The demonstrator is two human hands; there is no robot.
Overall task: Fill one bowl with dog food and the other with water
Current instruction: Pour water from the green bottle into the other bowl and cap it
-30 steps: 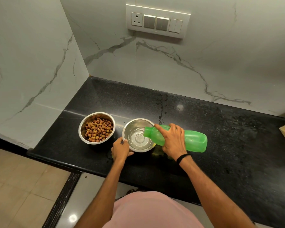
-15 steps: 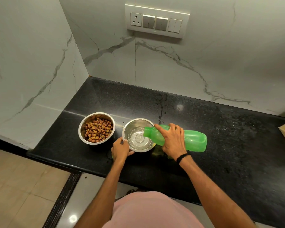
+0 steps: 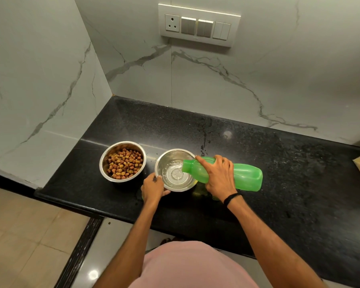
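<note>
Water bowl (image 3: 164,165), steel, on the black tabletop (image 3: 279,163) just right of the food bowl (image 3: 112,149) holding dog food (image 3: 125,163); only shallow, rippled water (image 3: 177,174) at the bottom. Best way to finish the pour? — Student

Hold the green bottle (image 3: 245,177) tilted near level, mouth inside the rim and above the pool. Right hand (image 3: 218,175): fingers curled round the bottle's shoulder, clamped. Left hand (image 3: 153,187): fingers and thumb pinching the near-left rim, steadying. Raise the bottle's base slowly for a thin stream; stop well short of the rim. Judged risk: a gulping surge and splash onto the tabletop. Judged progress: food done, water barely begun. — Tutor

Any brand, label or writing to read? — Student

None legible. Bottle plain translucent green, both bowls unmarked, switch panel (image 3: 199,24) on the marble wall without readable lettering. — Tutor
</note>
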